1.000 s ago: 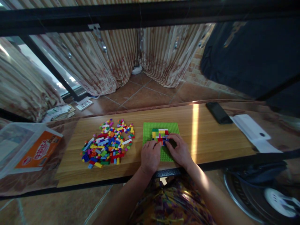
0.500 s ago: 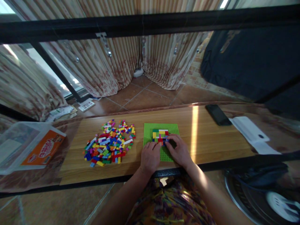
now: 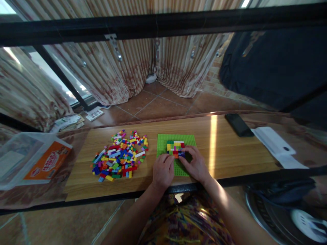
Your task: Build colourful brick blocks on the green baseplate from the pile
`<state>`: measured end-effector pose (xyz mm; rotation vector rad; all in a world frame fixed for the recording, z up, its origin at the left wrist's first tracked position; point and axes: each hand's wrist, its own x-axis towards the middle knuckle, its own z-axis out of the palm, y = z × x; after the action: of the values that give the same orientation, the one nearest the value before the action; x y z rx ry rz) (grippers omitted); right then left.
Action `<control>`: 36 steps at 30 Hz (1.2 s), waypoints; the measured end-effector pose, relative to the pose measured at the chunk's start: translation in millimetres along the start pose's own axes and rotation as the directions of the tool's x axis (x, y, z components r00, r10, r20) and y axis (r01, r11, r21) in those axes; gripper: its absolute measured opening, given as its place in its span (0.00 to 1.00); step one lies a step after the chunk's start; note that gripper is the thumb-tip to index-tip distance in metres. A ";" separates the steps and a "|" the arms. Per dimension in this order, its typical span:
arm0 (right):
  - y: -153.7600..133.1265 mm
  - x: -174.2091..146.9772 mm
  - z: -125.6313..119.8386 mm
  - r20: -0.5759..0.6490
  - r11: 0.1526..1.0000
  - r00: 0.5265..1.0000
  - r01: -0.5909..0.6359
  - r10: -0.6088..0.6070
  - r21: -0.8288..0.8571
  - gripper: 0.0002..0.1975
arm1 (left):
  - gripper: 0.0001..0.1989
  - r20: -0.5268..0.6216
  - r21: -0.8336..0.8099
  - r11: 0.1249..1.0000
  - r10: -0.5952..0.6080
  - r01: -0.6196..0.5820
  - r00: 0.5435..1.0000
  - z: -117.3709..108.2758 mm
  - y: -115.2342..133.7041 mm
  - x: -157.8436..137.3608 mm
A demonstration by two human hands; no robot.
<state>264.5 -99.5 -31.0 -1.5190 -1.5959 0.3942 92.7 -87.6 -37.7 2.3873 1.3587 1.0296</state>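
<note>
A green studded baseplate (image 3: pixel 189 137) lies on the wooden board. Attached to it is a low block of building bricks (image 3: pixel 175 147) in white, yellow, red, green and pink. At its near left corner my left hand (image 3: pixel 162 170) is closed, fingertips and thumb against the bricks. My right hand (image 3: pixel 196 165) pinches a blue brick (image 3: pixel 181 154) at the block's near right side, thumb in front and fingers behind. The fingers partly hide the near edge of the block. Left of the plate spreads a pile of loose bricks (image 3: pixel 120 157) in many colours.
The wooden board (image 3: pixel 153 187) lies on the table. A clear plastic box (image 3: pixel 15 143) with an orange label stands far left. To the right are a black phone (image 3: pixel 238 125) and a white box-like item (image 3: pixel 274 141). A dark metal bar (image 3: pixel 163 27) crosses beyond the table.
My left thumb and fingers have shifted slightly at the near edge of the block. The right hand keeps its pinch almost unchanged. The whole view has moved very slightly.
</note>
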 end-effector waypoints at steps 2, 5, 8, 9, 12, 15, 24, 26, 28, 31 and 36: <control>0.4 0.7 -0.2 0.010 1.000 1.000 -0.009 0.009 0.000 0.10 | 0.10 0.000 0.019 1.000 0.008 -0.008 1.000 0.6 -0.5 0.0; 1.4 1.5 -0.6 0.023 1.000 1.000 -0.022 0.022 0.008 0.10 | 0.09 -0.002 0.040 0.999 0.018 -0.018 1.000 1.8 -0.6 0.9; 1.9 1.9 -0.3 0.029 0.999 0.999 -0.038 0.037 0.015 0.10 | 0.07 -0.014 0.053 0.998 0.033 -0.032 0.999 3.5 -0.4 2.2; 1.9 1.9 0.0 0.029 0.999 0.999 -0.044 0.043 0.016 0.10 | 0.07 -0.017 0.059 0.998 0.037 -0.036 0.999 4.1 -0.4 2.6; 1.6 1.9 1.2 0.033 0.998 0.998 -0.062 0.062 0.014 0.10 | 0.06 -0.017 0.081 0.996 0.042 -0.041 0.999 5.8 -0.5 3.2; 1.5 2.1 2.0 0.035 0.997 0.997 -0.073 0.073 0.013 0.10 | 0.06 -0.006 0.097 0.994 0.047 -0.046 0.999 6.8 -0.4 3.5; 5.6 2.4 0.5 0.066 0.997 0.996 -0.060 0.056 0.051 0.10 | 0.07 0.037 0.080 0.996 0.024 -0.027 0.999 3.0 0.8 4.7; 6.6 1.6 0.5 0.059 0.998 0.997 -0.044 0.041 0.046 0.11 | 0.07 0.038 0.045 0.999 0.022 -0.024 0.999 0.9 1.4 3.8; 6.9 0.9 0.8 0.056 0.999 0.998 -0.028 0.026 0.036 0.12 | 0.08 0.032 0.014 1.000 0.020 -0.021 0.999 -0.3 1.7 2.4; 6.2 0.0 0.7 0.057 1.000 0.998 -0.017 0.016 0.018 0.12 | 0.10 0.020 -0.015 1.000 0.013 -0.013 1.000 -0.5 0.9 -0.4; 4.0 -6.2 -2.7 0.022 1.000 0.999 -0.028 0.028 -0.004 0.12 | 0.13 -0.025 -0.073 0.997 -0.018 0.016 1.000 -3.6 -4.8 -8.1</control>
<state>268.3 -105.3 -34.6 -1.5462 -1.5944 0.4259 84.4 -92.1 -41.2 2.3141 1.3233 1.0898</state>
